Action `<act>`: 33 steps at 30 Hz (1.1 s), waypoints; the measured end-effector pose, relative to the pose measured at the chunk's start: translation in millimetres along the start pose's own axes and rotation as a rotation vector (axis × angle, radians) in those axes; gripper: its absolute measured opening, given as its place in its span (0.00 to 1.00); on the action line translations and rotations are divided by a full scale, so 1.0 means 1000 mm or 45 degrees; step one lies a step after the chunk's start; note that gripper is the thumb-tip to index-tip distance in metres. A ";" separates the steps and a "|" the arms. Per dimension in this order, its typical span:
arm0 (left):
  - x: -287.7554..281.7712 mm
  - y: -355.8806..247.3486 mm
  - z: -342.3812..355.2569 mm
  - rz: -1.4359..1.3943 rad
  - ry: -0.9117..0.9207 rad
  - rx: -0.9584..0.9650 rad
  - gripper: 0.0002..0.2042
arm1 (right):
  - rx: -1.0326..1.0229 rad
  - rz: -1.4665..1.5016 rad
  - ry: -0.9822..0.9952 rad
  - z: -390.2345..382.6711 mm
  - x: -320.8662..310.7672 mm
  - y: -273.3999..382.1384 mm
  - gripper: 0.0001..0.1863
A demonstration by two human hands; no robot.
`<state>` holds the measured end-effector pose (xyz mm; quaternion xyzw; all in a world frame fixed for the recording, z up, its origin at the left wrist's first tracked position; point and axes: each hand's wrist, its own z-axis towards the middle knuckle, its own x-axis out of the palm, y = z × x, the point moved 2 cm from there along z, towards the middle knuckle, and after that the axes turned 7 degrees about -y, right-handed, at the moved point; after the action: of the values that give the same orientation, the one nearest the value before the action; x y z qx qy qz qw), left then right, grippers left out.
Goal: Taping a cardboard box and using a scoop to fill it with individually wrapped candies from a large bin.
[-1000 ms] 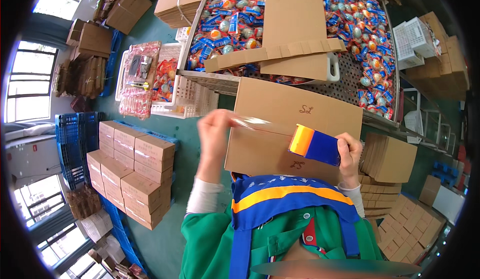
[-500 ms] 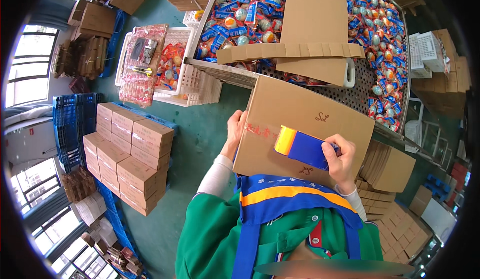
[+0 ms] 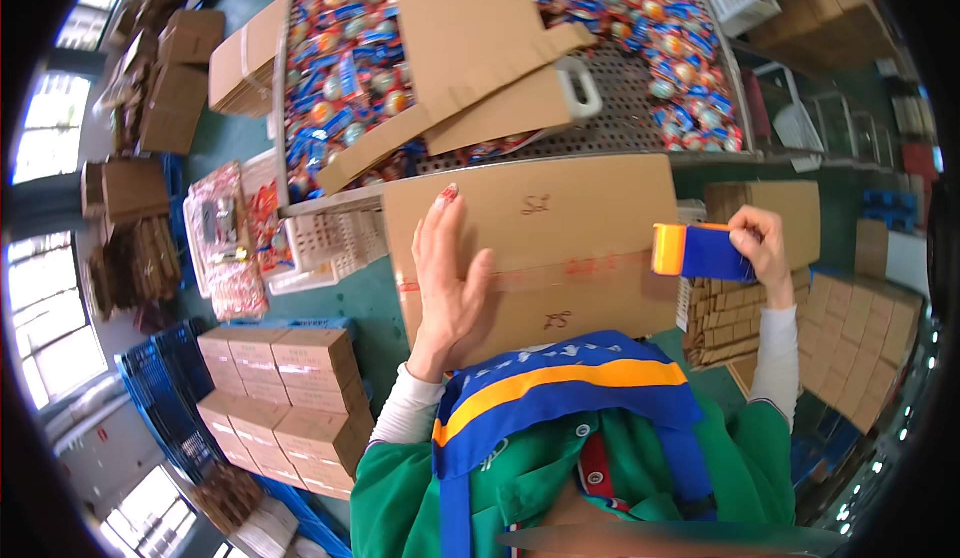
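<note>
A large cardboard box [image 3: 530,193] lies in front of me with dark marks on top and a band of tape with red print [image 3: 590,264] across its middle. My left hand [image 3: 450,293] is spread on the box's left part, fingers pointing away from me, with a small red bit at one fingertip. Near the box's right end, my right hand [image 3: 760,243] grips a blue and yellow tape dispenser [image 3: 705,250], its yellow end pointing left.
A metal tray [image 3: 625,93] of wrapped eggs bears loose cardboard [image 3: 465,33]. Stacked boxes [image 3: 320,408] on pallets stand lower left; white crates [image 3: 330,243] sit left of my box. Flat cardboard [image 3: 760,193] and more cartons [image 3: 855,338] are at the right.
My left hand moved from the box's left edge onto its top. The dispenser moved right, leaving tape laid across the box. The whole view has shifted and turned.
</note>
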<state>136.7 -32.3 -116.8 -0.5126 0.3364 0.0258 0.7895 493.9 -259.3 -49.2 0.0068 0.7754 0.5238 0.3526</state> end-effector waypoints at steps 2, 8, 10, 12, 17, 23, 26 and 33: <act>0.029 -0.011 -0.004 0.677 0.324 0.086 0.36 | -0.022 -0.039 0.013 0.001 -0.027 -0.021 0.13; 0.051 -0.014 -0.007 0.882 0.372 0.064 0.40 | -0.078 -0.177 0.168 0.019 -0.033 -0.086 0.24; 0.054 -0.014 -0.007 0.922 0.372 0.051 0.41 | -0.045 -0.093 0.189 0.022 -0.035 -0.111 0.26; 0.057 -0.018 -0.006 0.938 0.374 0.044 0.41 | -0.020 -0.026 0.233 0.028 -0.036 -0.144 0.28; 0.064 -0.019 -0.008 0.980 0.352 0.082 0.41 | -0.050 -0.221 0.251 0.044 -0.024 -0.214 0.27; 0.089 -0.035 -0.007 0.993 0.400 0.081 0.41 | 0.056 -0.351 0.238 0.061 0.012 -0.244 0.25; 0.090 -0.037 -0.007 1.005 0.394 0.085 0.39 | 0.045 -0.314 0.161 0.047 -0.007 -0.275 0.23; 0.088 -0.035 -0.008 1.019 0.425 0.117 0.38 | 0.013 -0.330 0.131 0.067 0.057 -0.284 0.28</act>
<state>214.1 -82.4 -140.4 -0.3033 0.6325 0.2316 0.6740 590.4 -311.6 -325.2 -0.1186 0.7896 0.4694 0.3770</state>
